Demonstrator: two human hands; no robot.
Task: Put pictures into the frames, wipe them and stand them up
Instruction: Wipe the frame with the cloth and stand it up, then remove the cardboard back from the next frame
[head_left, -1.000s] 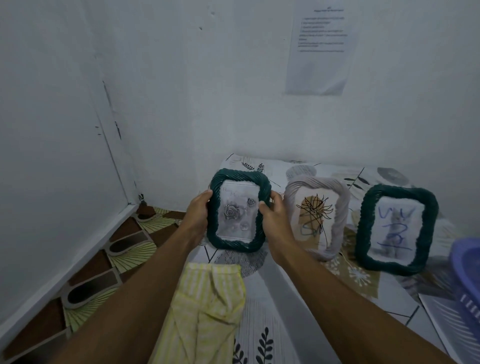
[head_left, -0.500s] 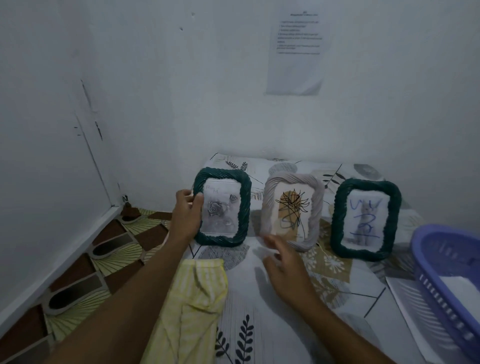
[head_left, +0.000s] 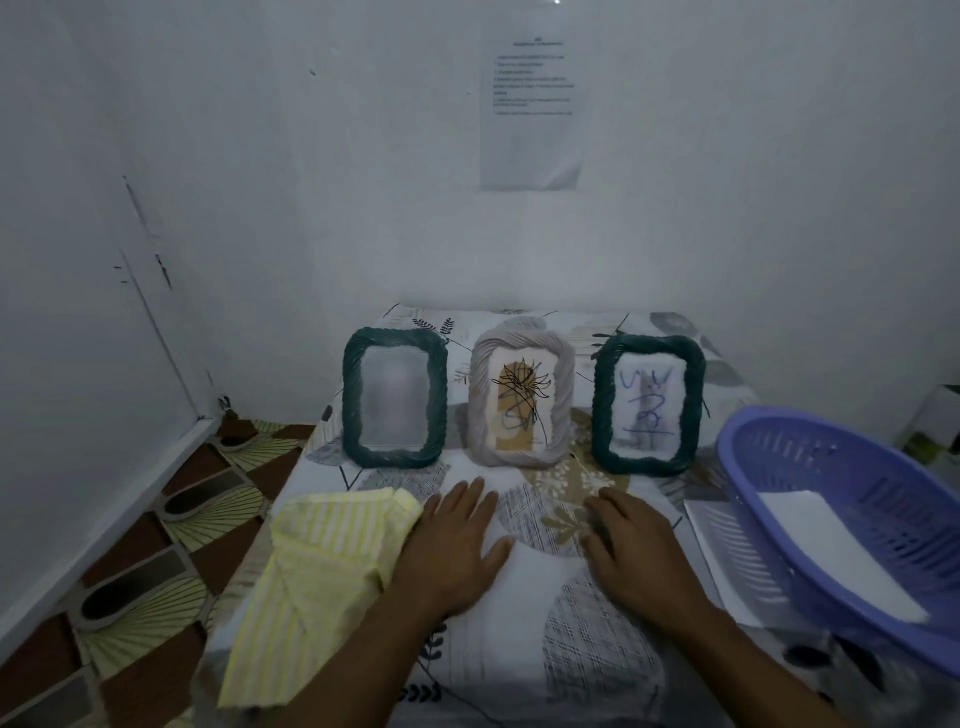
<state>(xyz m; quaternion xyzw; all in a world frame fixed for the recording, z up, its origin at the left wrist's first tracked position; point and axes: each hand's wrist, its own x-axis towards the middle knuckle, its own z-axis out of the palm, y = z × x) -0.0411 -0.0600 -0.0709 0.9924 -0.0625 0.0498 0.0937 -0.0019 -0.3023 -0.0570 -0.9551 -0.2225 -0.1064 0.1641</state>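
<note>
Three rope-edged picture frames stand upright in a row on the patterned table (head_left: 519, 649): a dark green frame (head_left: 395, 397) at the left with a grey picture, a grey frame (head_left: 521, 400) in the middle, and a second dark green frame (head_left: 648, 404) at the right with blue scribbles. My left hand (head_left: 452, 551) lies flat on the table in front of the left frame, fingers spread, holding nothing. My right hand (head_left: 631, 551) rests on the table in front of the middle frame, fingers loosely bent. A yellow striped cloth (head_left: 322, 566) lies just left of my left hand.
A purple plastic basket (head_left: 852, 535) holding a white sheet sits at the right, over white paper (head_left: 714, 540) on the table. White walls close in behind and at the left, with a printed notice (head_left: 532, 109) taped up. Patterned floor tiles (head_left: 171, 525) lie left of the table.
Both hands let go of the left green frame, which now stands by itself. The right hand drew back first, then the left; both now rest on the table.
</note>
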